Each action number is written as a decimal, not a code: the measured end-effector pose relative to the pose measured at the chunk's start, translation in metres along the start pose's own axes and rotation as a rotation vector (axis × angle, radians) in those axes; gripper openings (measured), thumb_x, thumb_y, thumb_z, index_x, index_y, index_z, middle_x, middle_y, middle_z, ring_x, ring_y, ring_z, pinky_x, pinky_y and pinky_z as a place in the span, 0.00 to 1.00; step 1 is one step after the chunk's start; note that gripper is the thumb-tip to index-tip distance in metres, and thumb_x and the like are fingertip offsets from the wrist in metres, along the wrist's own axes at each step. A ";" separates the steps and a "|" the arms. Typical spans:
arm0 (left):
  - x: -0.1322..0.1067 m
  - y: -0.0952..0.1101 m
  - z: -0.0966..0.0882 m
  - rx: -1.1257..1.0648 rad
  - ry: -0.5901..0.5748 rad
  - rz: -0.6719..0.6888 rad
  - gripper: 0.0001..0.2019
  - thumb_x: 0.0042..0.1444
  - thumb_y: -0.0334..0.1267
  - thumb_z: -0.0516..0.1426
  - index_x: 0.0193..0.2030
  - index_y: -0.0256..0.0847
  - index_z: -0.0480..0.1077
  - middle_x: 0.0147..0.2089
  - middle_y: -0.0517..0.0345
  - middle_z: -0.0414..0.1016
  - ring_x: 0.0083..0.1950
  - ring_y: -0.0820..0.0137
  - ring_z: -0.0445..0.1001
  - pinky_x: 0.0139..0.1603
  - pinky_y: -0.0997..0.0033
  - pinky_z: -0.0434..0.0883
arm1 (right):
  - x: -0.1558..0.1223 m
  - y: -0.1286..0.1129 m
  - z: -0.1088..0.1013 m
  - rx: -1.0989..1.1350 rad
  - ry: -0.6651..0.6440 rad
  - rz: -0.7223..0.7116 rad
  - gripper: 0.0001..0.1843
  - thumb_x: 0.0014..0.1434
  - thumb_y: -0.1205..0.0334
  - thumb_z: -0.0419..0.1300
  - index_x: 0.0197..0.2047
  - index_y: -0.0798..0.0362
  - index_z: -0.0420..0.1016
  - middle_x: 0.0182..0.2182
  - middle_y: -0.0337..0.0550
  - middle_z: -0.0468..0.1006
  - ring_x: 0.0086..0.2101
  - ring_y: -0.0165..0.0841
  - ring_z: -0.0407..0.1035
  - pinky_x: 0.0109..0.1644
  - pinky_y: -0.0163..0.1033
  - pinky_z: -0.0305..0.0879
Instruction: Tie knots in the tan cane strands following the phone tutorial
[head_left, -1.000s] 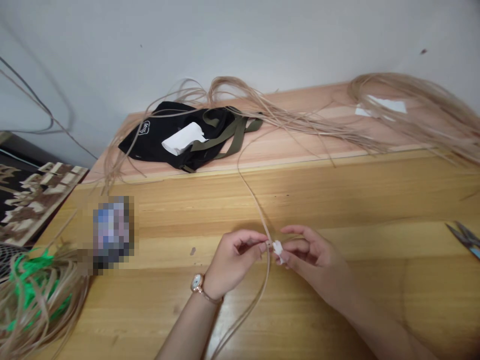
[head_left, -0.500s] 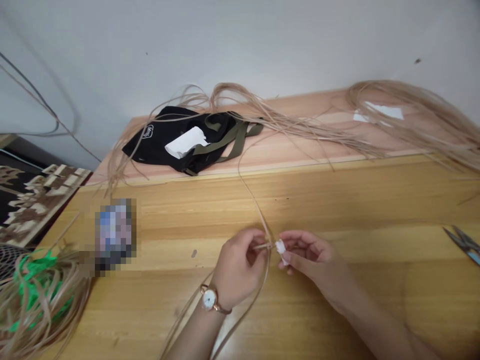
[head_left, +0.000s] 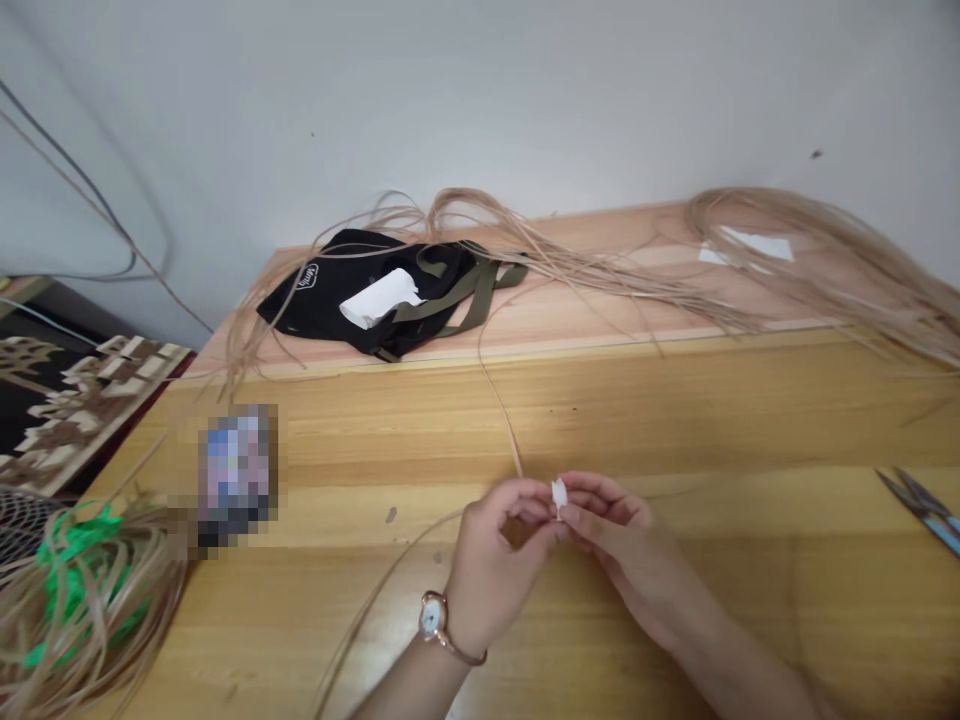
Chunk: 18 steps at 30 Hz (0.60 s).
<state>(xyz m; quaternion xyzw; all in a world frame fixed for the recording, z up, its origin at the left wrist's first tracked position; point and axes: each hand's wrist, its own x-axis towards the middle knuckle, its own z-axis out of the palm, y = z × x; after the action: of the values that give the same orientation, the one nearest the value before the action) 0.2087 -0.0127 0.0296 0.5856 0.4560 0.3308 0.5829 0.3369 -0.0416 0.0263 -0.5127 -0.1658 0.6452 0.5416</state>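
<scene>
My left hand (head_left: 495,560), with a watch on its wrist, is closed in a pinch on thin tan cane strips. One cane strip (head_left: 501,405) runs from its fingers up toward the back of the table; another strip (head_left: 382,585) curves down past the wrist. My right hand (head_left: 637,545) pinches a small crumpled white scrap (head_left: 559,493), which looks like paper or tissue. The fingertips of both hands meet around this scrap above the table. Where the strips cross is hidden behind my fingers.
A black bag (head_left: 337,290) with a white paper roll (head_left: 379,298) lies at the back among cane bundles (head_left: 570,265). Scissors (head_left: 919,500) lie at the right. Coiled cane with green ties (head_left: 82,600) sits at lower left, near a blurred-out object (head_left: 238,475).
My hands have come together, the left moving right until its fingers meet the white scrap. The strip that hung below my left fingers no longer shows there. The view has shifted slightly.
</scene>
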 end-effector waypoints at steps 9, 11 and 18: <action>0.003 0.003 -0.006 -0.176 -0.038 -0.080 0.03 0.46 0.32 0.58 0.29 0.35 0.69 0.27 0.57 0.72 0.30 0.74 0.69 0.32 0.76 0.66 | -0.002 -0.002 -0.001 -0.098 -0.017 -0.072 0.16 0.42 0.62 0.64 0.37 0.52 0.71 0.25 0.37 0.70 0.24 0.24 0.61 0.23 0.28 0.57; 0.004 0.004 -0.007 -0.199 -0.030 -0.091 0.02 0.46 0.31 0.58 0.28 0.36 0.70 0.25 0.58 0.72 0.29 0.74 0.69 0.31 0.76 0.66 | -0.003 -0.002 -0.002 -0.182 -0.028 -0.120 0.14 0.44 0.62 0.63 0.37 0.52 0.72 0.26 0.38 0.70 0.25 0.25 0.62 0.23 0.28 0.58; 0.005 0.004 -0.008 -0.270 -0.042 -0.126 0.03 0.46 0.30 0.58 0.29 0.35 0.72 0.26 0.56 0.74 0.29 0.74 0.71 0.32 0.76 0.68 | -0.007 -0.004 -0.003 -0.546 0.013 -0.325 0.07 0.45 0.59 0.62 0.30 0.51 0.74 0.25 0.40 0.73 0.26 0.29 0.66 0.30 0.34 0.65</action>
<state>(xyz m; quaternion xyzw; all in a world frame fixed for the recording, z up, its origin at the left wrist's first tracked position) 0.2035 -0.0046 0.0336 0.4788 0.4310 0.3395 0.6853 0.3410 -0.0475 0.0313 -0.6101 -0.4090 0.4786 0.4810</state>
